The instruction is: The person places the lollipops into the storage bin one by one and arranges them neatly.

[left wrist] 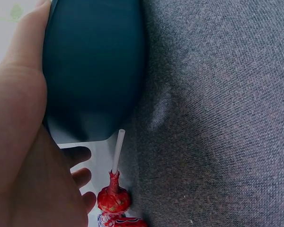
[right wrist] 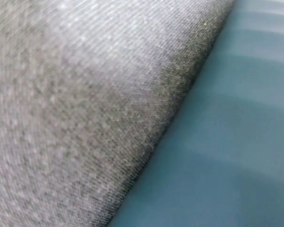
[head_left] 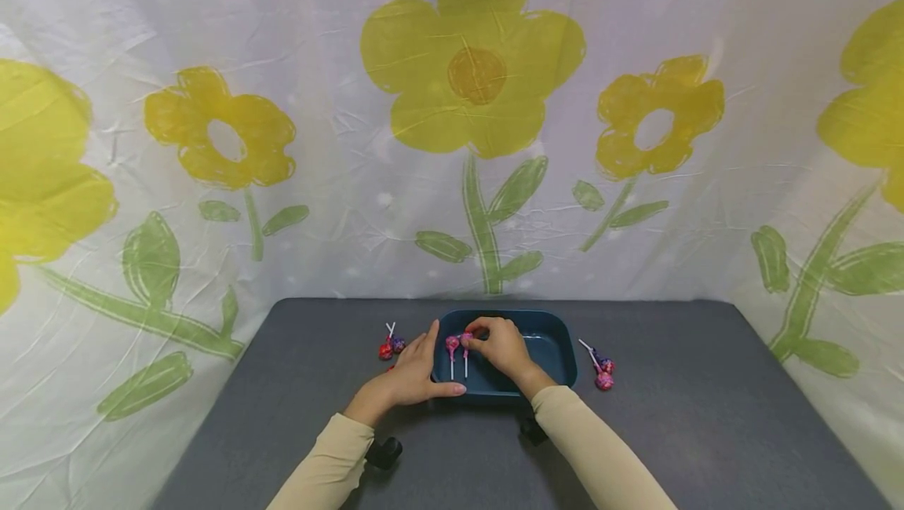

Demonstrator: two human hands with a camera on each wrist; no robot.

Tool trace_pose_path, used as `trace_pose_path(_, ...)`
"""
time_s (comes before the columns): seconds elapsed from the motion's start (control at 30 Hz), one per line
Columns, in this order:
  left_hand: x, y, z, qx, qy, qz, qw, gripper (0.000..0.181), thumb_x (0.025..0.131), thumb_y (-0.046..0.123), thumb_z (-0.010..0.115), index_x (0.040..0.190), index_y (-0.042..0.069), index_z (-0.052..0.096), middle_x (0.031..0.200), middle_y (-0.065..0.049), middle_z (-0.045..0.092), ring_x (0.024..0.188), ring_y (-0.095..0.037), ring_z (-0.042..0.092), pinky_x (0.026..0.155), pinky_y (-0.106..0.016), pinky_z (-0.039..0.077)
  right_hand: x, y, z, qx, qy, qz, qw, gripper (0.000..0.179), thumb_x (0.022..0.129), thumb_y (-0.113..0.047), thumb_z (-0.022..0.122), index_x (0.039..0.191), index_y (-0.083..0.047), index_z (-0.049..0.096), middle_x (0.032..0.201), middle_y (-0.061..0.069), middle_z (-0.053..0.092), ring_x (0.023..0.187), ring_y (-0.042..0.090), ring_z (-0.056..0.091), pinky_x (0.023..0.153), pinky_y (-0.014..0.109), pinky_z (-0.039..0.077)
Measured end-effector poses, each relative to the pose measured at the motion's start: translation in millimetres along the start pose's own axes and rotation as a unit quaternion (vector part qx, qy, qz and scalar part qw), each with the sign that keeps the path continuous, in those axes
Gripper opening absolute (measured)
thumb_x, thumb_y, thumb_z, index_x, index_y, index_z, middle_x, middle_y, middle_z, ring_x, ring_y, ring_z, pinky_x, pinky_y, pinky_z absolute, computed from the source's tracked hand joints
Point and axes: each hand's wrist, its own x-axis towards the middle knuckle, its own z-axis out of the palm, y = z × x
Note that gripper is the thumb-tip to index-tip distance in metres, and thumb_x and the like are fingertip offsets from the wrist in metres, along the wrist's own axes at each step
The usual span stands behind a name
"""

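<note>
A dark teal tray (head_left: pixel 563 353) lies in front of me on the grey table. Inside it at the left, a pink-wrapped lollipop (head_left: pixel 452 344) rests with its white stick toward me. Beside that one, my right hand (head_left: pixel 503 347) pinches the head of a second pink lollipop (head_left: pixel 465 361), whose stick also points toward me. My left hand (head_left: pixel 413 374) rests against the tray's left end, fingers extended and thumb along the near rim. In the left wrist view the thumb side touches the tray wall (left wrist: pixel 94 61). The right wrist view shows only tray wall and table, no fingers.
Left of the tray lie red and purple lollipops (head_left: pixel 385 351), partly behind my left hand; a red one (left wrist: pixel 113 198) shows in the left wrist view. Right of it lies another small group of lollipops (head_left: pixel 603 379). A flower-printed curtain (head_left: pixel 339 180) hangs behind the table.
</note>
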Motion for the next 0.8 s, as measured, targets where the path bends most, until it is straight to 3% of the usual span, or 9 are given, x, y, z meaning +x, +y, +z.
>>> trace_pose_path(0.8,-3.1,4.2,-3.0,-0.013,-0.003,0.003,0.9999,0.124,0.081,0.065,0.069,0.159,0.008,-0.009,0.166,-0.019,0.014,0.154,-0.038,0.014,0.120,-0.063,0.016,3.3,4.8,4.5,-0.044,-0.018,-0.003,0.9988,0.018,0.085,-0.028,0.078,0.098,-0.017,0.076,0.083,-0.002,0.074,0.076,0.010,0.065,0.072,0.033,0.054)
